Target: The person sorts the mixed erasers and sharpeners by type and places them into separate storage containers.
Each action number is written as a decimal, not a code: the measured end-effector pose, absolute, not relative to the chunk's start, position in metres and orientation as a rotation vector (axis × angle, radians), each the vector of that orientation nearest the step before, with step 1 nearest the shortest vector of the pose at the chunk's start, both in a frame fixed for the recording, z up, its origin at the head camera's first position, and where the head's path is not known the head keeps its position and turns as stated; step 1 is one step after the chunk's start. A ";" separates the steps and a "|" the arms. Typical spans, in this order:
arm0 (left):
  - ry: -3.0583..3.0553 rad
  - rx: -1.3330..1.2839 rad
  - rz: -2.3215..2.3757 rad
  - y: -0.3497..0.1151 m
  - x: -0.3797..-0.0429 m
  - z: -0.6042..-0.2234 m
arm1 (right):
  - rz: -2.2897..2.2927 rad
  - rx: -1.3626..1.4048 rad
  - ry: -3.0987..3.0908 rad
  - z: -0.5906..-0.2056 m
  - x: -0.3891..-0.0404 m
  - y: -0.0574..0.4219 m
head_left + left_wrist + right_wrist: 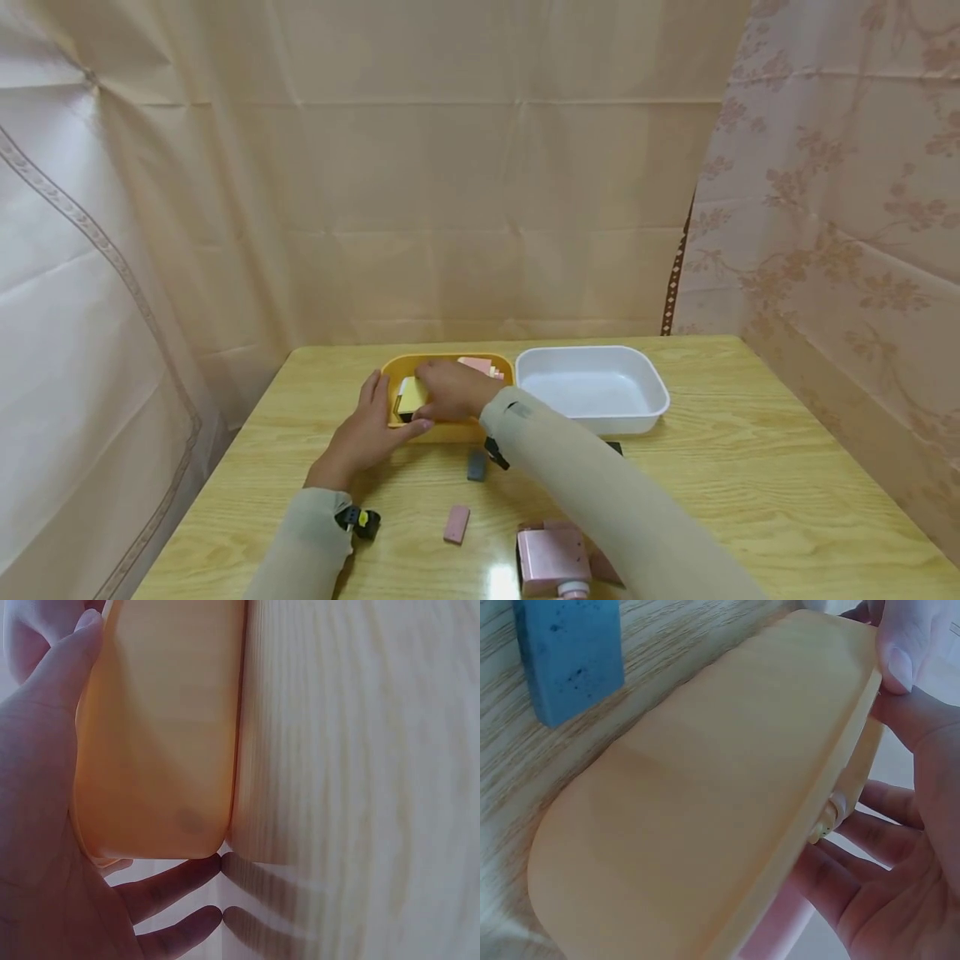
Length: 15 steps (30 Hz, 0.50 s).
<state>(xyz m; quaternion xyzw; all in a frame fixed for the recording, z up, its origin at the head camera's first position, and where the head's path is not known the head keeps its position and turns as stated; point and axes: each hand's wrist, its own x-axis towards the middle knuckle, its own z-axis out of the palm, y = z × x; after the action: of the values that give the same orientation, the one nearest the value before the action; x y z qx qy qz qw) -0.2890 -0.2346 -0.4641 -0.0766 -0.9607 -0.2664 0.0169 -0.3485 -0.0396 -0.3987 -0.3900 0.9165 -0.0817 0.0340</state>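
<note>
My left hand (367, 433) lies against the left end of an orange plastic basin (450, 433). Its thumb runs along the front rim; in the left wrist view, two extended fingertips (202, 874) touch the table beside the basin. My right hand (453, 390) reaches inside, thumb and fingers around a yellow box-shaped piece (414, 394) with white and black edges. In the right wrist view the basin wall (705, 765) partly hides that grip. Behind the right hand in the basin is a pink piece (477, 365) with small cream parts.
A white basin (592, 423) stands right of the orange one. In front lie a blue-grey speckled block (476, 465), a flat pink block (457, 524) and a pink box-shaped object (555, 558) with a round white part. A black item (615, 447) is half hidden by the right sleeve.
</note>
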 end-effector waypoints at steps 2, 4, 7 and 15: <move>-2.987 -0.242 -0.822 -0.235 -0.289 -0.464 | -0.238 -1.201 2.817 -0.399 -0.349 -0.041; -2.989 -0.246 -0.825 -0.236 -0.288 -0.463 | -0.234 -1.193 2.812 -0.400 -0.349 -0.043; -2.994 -0.250 -0.831 -0.235 -0.287 -0.461 | -0.230 -1.183 2.807 -0.401 -0.350 -0.044; -3.004 -0.240 -0.844 -0.234 -0.287 -0.461 | -0.202 -1.222 2.808 -0.405 -0.353 -0.047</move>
<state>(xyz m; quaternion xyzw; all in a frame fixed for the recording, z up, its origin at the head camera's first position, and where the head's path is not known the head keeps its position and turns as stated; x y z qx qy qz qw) -0.2868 -0.2341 -0.4607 -0.0766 -0.9599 -0.2697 0.0061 -0.3527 -0.0466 -0.4052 -0.3980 0.9143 -0.0657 0.0361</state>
